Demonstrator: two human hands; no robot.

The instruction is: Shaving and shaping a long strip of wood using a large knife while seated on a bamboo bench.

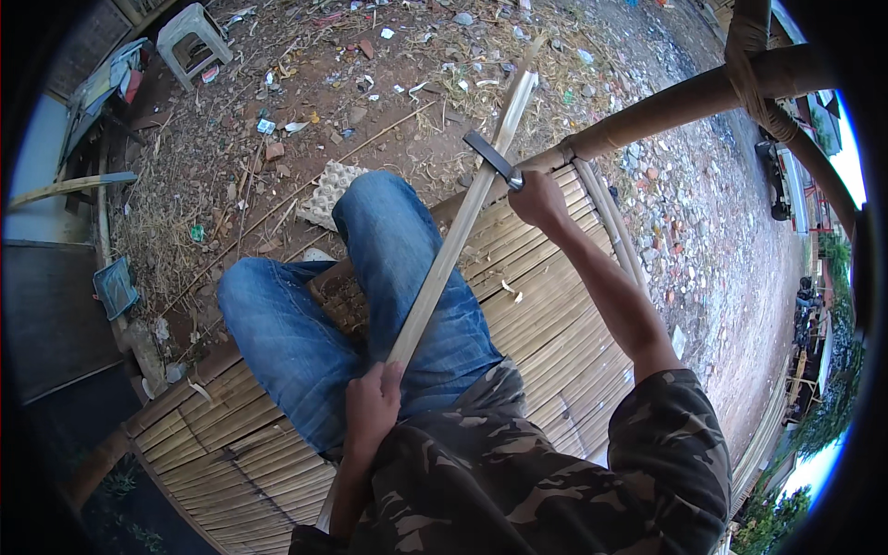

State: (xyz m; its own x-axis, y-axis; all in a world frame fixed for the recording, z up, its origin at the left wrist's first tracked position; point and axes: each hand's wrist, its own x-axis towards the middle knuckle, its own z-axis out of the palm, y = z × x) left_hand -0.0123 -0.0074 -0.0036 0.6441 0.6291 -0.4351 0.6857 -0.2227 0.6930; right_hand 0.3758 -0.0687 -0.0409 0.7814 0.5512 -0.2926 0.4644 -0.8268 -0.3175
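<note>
A long pale bamboo strip (449, 254) slants from my lap up past my knees, its far end frayed and split. My left hand (372, 407) is closed round its lower part near my waist. Farther out, my right hand (536, 199) grips a knife (490, 157), with a short, dark, straight blade and a shiny metal collar. The blade lies across the strip's upper part and appears to touch it. My fingers hide the knife's handle.
I sit on a bamboo slat platform (546, 277) with curled shavings on it. A thick bamboo pole (684, 111) crosses at upper right. Beyond my knees lie an egg tray (328, 194) and littered ground (370, 120). A plastic stool (192, 42) stands at far left.
</note>
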